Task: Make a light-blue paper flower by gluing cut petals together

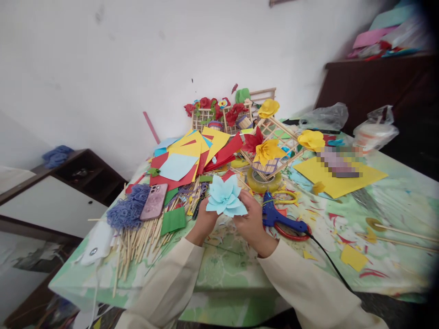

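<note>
A light blue paper flower (224,197) with pointed, layered petals is held up over the near middle of the table. My left hand (207,221) grips it from the left, and the fingertips are hidden behind the petals. On the other side my right hand (253,218) closes on the flower's right edge. Just right of that hand lies a blue glue gun (279,217) with a black cord, resting over red-handled scissors (291,234). Behind the hands sits a roll of yellowish tape (263,182).
Bamboo sticks (137,244), purple yarn (126,208) and a pink phone (154,201) lie at left. Coloured paper sheets (178,167) are piled behind. Stick lattices with paper flowers (269,148) stand at the back. Paper scraps litter the right side, near a bagged cup (372,135).
</note>
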Tool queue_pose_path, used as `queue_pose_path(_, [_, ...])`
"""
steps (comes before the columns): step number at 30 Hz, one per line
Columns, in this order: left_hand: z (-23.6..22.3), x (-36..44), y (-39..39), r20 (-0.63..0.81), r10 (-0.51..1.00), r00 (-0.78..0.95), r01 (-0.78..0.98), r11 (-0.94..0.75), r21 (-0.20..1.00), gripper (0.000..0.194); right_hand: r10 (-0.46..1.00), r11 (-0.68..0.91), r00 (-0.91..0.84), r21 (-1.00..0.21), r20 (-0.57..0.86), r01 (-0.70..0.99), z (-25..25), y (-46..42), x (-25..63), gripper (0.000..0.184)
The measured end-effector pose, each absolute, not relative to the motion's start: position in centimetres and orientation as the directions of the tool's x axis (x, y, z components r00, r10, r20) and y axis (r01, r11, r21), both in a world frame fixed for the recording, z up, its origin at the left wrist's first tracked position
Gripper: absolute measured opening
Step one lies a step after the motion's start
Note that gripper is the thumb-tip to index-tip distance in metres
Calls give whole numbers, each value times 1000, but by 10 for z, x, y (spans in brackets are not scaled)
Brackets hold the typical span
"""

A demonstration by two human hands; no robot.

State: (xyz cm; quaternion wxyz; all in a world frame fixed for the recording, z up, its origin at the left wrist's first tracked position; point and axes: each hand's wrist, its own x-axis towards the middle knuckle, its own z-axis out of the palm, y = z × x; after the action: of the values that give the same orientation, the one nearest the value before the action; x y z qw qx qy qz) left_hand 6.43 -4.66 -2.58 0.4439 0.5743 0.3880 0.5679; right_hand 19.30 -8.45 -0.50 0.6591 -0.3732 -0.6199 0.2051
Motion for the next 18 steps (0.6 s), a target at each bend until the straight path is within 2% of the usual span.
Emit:
queue_pose_path(8, [-27,59,-48,359,921,153,-118,-344,931,17,762,609,141,-774,632,173,-6,-85,193,15])
queue_pose_path(18, [-9,66,-55,382,915,133,-166,-359,918,24,751,603,193,-775,632,189,-6,-85,194,16])
